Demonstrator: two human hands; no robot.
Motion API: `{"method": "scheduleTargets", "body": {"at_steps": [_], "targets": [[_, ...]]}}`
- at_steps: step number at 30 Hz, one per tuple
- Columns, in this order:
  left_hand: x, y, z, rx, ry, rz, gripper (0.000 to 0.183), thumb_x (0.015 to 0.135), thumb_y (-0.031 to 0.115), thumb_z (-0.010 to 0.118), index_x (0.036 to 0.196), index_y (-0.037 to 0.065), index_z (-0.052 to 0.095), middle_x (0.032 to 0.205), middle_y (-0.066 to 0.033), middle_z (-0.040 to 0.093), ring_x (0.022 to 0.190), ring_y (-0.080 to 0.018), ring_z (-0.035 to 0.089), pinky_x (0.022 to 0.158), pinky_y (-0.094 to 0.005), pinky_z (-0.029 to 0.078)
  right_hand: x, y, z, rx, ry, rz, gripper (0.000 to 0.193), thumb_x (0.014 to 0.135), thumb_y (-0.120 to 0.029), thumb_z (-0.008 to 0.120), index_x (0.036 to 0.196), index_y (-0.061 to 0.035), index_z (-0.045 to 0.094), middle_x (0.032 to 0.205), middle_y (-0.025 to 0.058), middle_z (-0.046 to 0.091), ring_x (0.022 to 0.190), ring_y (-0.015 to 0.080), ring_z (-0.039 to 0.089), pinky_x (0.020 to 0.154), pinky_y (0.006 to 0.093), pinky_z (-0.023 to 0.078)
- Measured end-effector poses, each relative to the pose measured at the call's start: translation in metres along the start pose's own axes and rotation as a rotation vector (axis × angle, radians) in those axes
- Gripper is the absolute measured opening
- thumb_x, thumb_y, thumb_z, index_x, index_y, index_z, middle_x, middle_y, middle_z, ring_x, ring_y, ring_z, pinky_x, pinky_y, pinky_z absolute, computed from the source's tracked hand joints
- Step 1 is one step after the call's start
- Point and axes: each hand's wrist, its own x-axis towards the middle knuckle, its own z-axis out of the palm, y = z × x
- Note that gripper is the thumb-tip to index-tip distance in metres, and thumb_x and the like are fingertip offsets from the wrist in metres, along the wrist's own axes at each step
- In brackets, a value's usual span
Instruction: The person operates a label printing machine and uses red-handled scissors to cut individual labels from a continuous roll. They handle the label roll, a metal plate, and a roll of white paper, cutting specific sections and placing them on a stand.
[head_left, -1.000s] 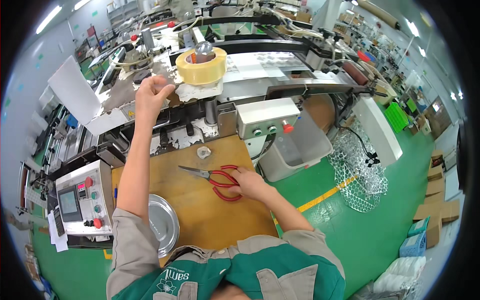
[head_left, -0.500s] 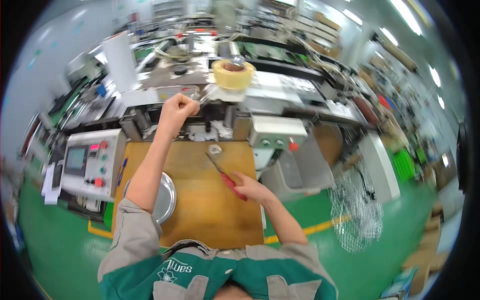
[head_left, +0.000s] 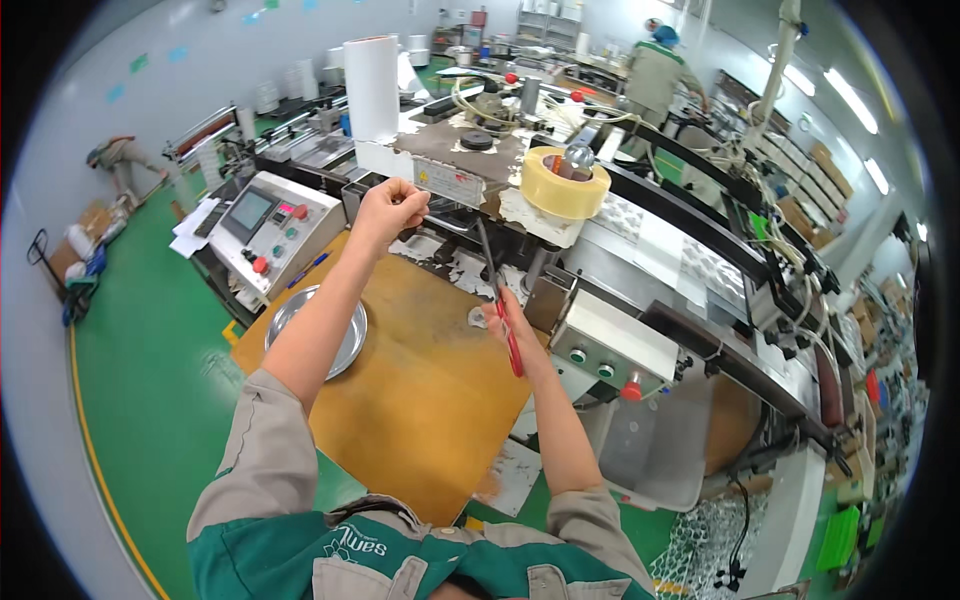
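Viewpoint: a head-worn camera looks down on a person in a grey and green jacket at a factory workstation.
Left hand [head_left: 388, 212]: raised toward 11 o'clock, closed in a pinch. It seems to hold the end of a clear strip of tape, but the strip itself is too thin to make out.
Right hand [head_left: 512, 325]: near the centre of the picture, fingers wrapped around the red handles of a pair of scissors [head_left: 497, 300].
Scissors: the grey blades point up toward 12 o'clock, between the two hands. Whether the blades are apart or together cannot be told.
Tape roll [head_left: 566, 182]: a wide yellowish roll on a spindle at about 1 o'clock, up on the machine and just beyond the scissor tips.
Handling, scissors: likely stiff, light steel with sharp edges, best gripped by the red loops, as they are here.
Handling, tape: probably thin, limp and sticky, so it is best held taut at its free end.
Work surface: a brown wooden table [head_left: 420, 400] lies under both forearms.
Tray: a round metal tray [head_left: 350, 345] sits on the table at 9 o'clock, partly under the left forearm.
Control box: a grey panel with a screen and buttons [head_left: 275, 225] stands at 10 o'clock.
Others: two people work far off, one at 12 o'clock and one at 10 o'clock.
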Motion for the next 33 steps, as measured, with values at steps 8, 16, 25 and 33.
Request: {"method": "scheduleTargets", "body": {"at_steps": [8,16,25,33], "targets": [[-0.004,0.014,0.002,0.162,0.083,-0.016,0.018,0.085,0.019,0.069,0.085,0.004,0.06,0.076,-0.0019,0.064,0.064,-0.0055,0.055,0.06,-0.019,0.046,0.049,-0.003,0.0,0.094,-0.185,-0.088,0.054,0.096,-0.017,0.049,0.145,-0.0199,0.027,0.112,0.007,0.044,0.086,0.0069,0.048,0.074,0.0174,0.043],[-0.006,0.018,0.007,0.218,0.089,0.007,0.018,0.083,0.016,0.07,0.083,0.001,0.061,0.072,-0.0048,0.064,0.057,-0.0059,0.052,0.052,-0.0198,0.041,0.08,-0.013,-0.005,0.148,-0.155,-0.121,0.098,0.076,-0.072,0.056,0.146,-0.0115,0.023,0.108,0.0075,0.051,0.09,0.0138,0.051,0.078,0.0283,0.044],[-0.047,0.016,-0.035,0.922,0.095,0.304,0.015,0.076,0.011,0.068,0.079,-0.002,0.059,0.077,-0.014,0.059,0.071,-0.0259,0.061,0.065,-0.0346,0.048,0.004,0.01,0.006,-0.643,0.208,-0.038,0.057,0.08,-0.034,0.071,0.128,-0.0092,0.053,0.096,0.0115,0.066,0.083,0.0262,0.063,0.074,0.0353,0.05],[-0.177,-0.012,-0.031,1.085,-0.502,0.38,0.018,0.082,0.014,0.057,0.093,-0.001,0.054,0.097,-0.0184,0.055,0.092,-0.036,0.057,0.078,-0.0439,0.049,-0.062,-0.02,0.052,-0.89,0.172,-0.12,0.044,0.08,-0.024,0.068,0.117,-0.0025,0.057,0.112,0.0197,0.06,0.104,0.0364,0.056,0.087,0.0449,0.045]]}}
